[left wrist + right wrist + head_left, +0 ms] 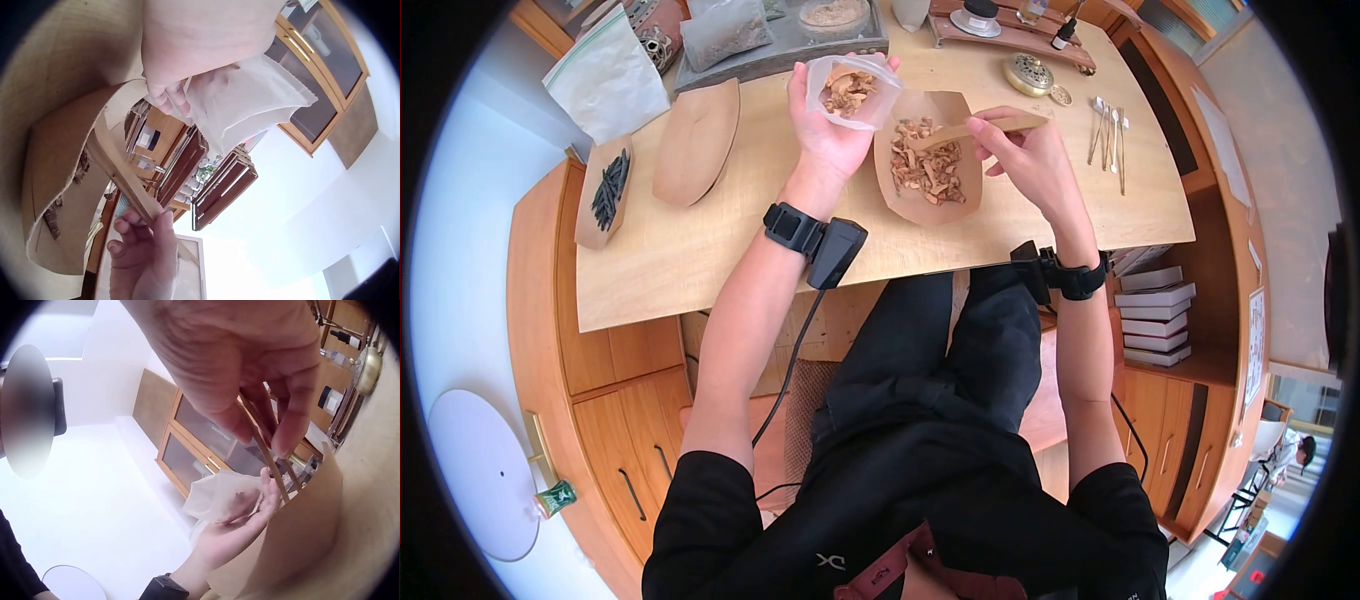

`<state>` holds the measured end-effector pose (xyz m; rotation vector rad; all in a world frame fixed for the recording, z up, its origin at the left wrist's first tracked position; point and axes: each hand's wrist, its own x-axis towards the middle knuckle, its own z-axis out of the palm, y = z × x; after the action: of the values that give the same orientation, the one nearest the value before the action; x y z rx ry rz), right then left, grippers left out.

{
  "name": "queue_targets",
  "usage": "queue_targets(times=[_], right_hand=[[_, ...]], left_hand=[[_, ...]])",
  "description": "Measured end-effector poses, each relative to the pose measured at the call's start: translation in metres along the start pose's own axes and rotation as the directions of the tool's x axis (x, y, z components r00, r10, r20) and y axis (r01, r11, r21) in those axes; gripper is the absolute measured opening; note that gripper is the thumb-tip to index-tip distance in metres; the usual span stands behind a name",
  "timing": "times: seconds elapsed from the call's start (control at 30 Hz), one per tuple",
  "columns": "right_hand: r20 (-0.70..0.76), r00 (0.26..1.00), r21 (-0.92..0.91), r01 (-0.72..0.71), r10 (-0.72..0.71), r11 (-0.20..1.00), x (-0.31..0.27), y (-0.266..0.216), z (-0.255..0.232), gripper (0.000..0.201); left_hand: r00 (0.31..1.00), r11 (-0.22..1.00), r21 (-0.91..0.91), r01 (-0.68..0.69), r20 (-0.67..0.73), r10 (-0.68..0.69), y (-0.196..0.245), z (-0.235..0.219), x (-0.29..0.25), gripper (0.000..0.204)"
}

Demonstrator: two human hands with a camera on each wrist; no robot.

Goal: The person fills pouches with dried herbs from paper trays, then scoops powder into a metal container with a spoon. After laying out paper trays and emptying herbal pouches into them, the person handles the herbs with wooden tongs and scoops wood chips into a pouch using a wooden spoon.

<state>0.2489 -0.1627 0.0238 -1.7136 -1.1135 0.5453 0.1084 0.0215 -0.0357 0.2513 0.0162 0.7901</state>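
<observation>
My left hand (837,148) is palm up under a translucent plastic bag (885,97), its thumb and fingers curled round the sides. Brown dried chips (850,90) show through the bag's open mouth. Between the thumb and fingers of my right hand (1032,168) is a pair of wooden tongs (955,133), pinched near the rear end. Their tips reach into a brown paper tray (930,211), among more dried chips (935,175). The right wrist view shows both arms of the tongs (265,445) dipping behind the tray wall (300,531).
Left of the hands are an oval brown tray (695,145) and a tray of dark sticks (608,190). A white bag (607,85) and a grey tray (795,58) stand behind. At the right are a brass pot (1028,74) and several thin tools (1112,140).
</observation>
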Motion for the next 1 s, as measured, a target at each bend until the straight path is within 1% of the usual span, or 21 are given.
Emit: queue_targets(times=[0.1,0.27,0.33,0.37,0.43,0.47,0.53,0.57,0.63,0.67,0.73,0.8,0.87,0.93,0.97,1.0], right_hand=[[0.018,1.0,-0.004,-0.004,0.004,1.0,-0.003,-0.005,0.001,0.03],[0.061,0.998,-0.048,0.03,-0.027,0.998,-0.01,-0.013,0.001,0.029],[0.075,0.986,-0.13,0.159,-0.15,0.979,-0.013,-0.018,0.004,0.025],[0.075,0.986,-0.13,0.159,-0.15,0.979,-0.016,-0.024,0.005,0.025],[0.084,0.995,-0.146,0.074,-0.062,0.987,-0.019,-0.033,0.006,0.021],[0.084,0.994,-0.146,0.074,-0.062,0.986,-0.019,-0.032,0.005,0.021],[0.081,0.99,-0.188,0.133,-0.119,0.973,-0.017,-0.029,0.003,0.02],[0.082,0.989,-0.188,0.134,-0.121,0.973,-0.016,-0.026,0.001,0.02],[0.033,0.973,-0.205,0.232,-0.23,0.951,-0.014,-0.021,-0.001,0.021],[0.034,0.973,-0.205,0.231,-0.229,0.951,-0.015,-0.022,-0.001,0.021],[0.018,0.983,-0.141,0.185,-0.185,0.973,-0.017,-0.027,-0.002,0.021],[0.019,0.983,-0.12,0.181,-0.18,0.976,-0.021,-0.031,-0.001,0.02],[0.02,0.984,-0.097,0.179,-0.178,0.979,-0.024,-0.032,0.002,0.02],[0.059,0.977,-0.039,0.208,-0.206,0.977,-0.027,-0.029,0.006,0.019],[0.058,0.977,-0.039,0.208,-0.206,0.977,-0.028,-0.031,0.008,0.019],[0.093,0.98,-0.044,0.18,-0.175,0.983,-0.03,-0.032,0.009,0.018]], left_hand=[[1.0,1.0,0.008,-0.007,0.016,0.007,0.0,0.0,0.0,0.065],[1.0,1.0,0.007,-0.008,-0.01,0.008,0.0,0.002,-0.001,0.067],[1.0,1.0,0.012,-0.005,-0.003,0.005,0.0,0.003,-0.001,0.067],[1.0,1.0,0.016,-0.002,0.004,0.002,0.0,0.003,-0.002,0.067],[1.0,1.0,0.013,-0.003,0.002,0.003,0.0,0.003,-0.002,0.067],[1.0,1.0,0.011,-0.003,0.001,0.003,0.0,0.002,-0.002,0.067],[1.0,1.0,0.009,-0.013,0.002,0.013,0.0,0.001,0.0,0.066],[1.0,1.0,0.007,-0.024,0.002,0.024,0.0,0.001,0.001,0.066],[1.0,1.0,0.006,-0.027,-0.002,0.027,0.0,0.0,0.002,0.066],[1.0,1.0,0.004,-0.026,-0.005,0.026,0.0,0.001,0.001,0.065],[1.0,1.0,-0.005,-0.013,-0.009,0.013,0.0,0.002,0.0,0.065],[1.0,1.0,-0.012,0.0,-0.012,0.0,0.0,0.001,0.0,0.065],[1.0,1.0,0.007,-0.017,-0.003,0.017,0.0,0.0,0.001,0.064],[1.0,1.0,-0.006,-0.009,0.0,0.009,0.001,-0.001,0.001,0.064],[1.0,1.0,-0.019,0.001,0.003,-0.001,0.001,0.0,0.001,0.063],[1.0,1.0,-0.019,0.002,0.004,-0.002,0.001,0.0,0.001,0.063]])
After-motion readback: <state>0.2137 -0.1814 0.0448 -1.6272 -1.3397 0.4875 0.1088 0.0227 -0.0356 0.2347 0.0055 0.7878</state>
